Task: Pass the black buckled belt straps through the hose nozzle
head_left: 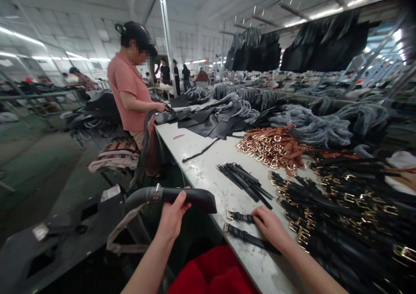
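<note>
My left hand [174,211] is wrapped around a black nozzle [191,197] that is clamped onto a grey ribbed hose [138,197]. The nozzle's wide end points right, over the table's edge. On the table, the fingers of my right hand [271,227] are closed on a short black buckle strap [242,216] with a gold buckle at its left end. Just below it lies a second black buckle strap [245,236], partly under my right wrist. Beyond my right hand is a loose bunch of narrow black strips [245,182].
Black buckle straps [331,216] are heaped at the right, with brown ringed straps [276,146] behind them. Black panels [211,122] and grey bundles [312,122] lie farther back. A co-worker in a pink shirt [130,90] stands at the table's left side. A dark machine [74,224] is at lower left.
</note>
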### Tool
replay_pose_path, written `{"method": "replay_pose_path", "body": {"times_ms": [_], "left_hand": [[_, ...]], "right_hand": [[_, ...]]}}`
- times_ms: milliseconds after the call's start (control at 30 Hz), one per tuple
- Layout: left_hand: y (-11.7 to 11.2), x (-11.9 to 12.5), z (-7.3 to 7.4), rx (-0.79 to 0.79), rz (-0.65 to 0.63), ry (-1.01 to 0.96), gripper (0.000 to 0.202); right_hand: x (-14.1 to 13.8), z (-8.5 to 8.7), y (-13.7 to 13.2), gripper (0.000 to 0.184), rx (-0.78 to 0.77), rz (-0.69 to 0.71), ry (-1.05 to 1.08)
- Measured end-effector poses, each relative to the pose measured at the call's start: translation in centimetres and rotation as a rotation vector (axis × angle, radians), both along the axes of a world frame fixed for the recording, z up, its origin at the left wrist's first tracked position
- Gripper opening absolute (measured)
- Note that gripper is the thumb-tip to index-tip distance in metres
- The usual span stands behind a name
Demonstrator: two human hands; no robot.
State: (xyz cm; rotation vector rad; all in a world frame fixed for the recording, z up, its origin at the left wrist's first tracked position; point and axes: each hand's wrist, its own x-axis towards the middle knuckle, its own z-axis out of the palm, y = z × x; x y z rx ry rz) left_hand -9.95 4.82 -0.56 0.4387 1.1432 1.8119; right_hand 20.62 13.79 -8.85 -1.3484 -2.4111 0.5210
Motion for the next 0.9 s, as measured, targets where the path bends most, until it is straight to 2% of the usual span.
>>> {"method": "replay_pose_path", "body": {"times_ms": [133, 200, 300, 400, 467, 567, 733, 833, 900], "left_hand": [[-1.4, -1.1, 0.2, -0.017, 0.028, -0.040, 0.041], [-1.6, -0.9, 0.2, -0.024, 0.030, -0.047, 0.041], [-1.5, -0.6, 0.2, -0.048, 0.013, -0.051, 0.043], [-1.7, -0.9, 0.1, -0.074, 0.000, -0.053, 0.043], [-1.8, -1.3, -0.1, -0.077, 0.014, -0.047, 0.042], [-1.8, -1.8, -0.4, -0.066, 0.033, -0.035, 0.042], [-1.3, -1.9, -0.4, -0.052, 0.008, -0.041, 0.041], [-0.4, -1.3, -0.2, -0.029, -0.023, -0.036, 0.040], [0.8, 0.0, -0.3, -0.012, -0.059, -0.013, 0.038]], "right_hand": [[-0.5, 1.4, 1.0, 0.024, -0.005, 0.011, -0.069], [-2.6, 2.1, 2.6, 0.031, 0.032, 0.009, -0.063], [-7.2, 2.5, 6.0, 0.040, 0.089, -0.010, -0.119], [-10.9, 2.1, 8.7, 0.042, 0.118, -0.081, -0.188], [-11.9, 1.6, 9.5, 0.042, 0.130, -0.112, -0.193], [-11.2, 1.0, 9.0, 0.040, 0.124, -0.102, -0.199], [-6.9, 0.9, 6.1, 0.029, 0.101, 0.056, -0.198], [-4.8, 1.0, 4.6, 0.024, 0.114, 0.131, -0.154], [-4.1, 0.9, 4.3, 0.023, 0.107, 0.143, -0.112]]}}
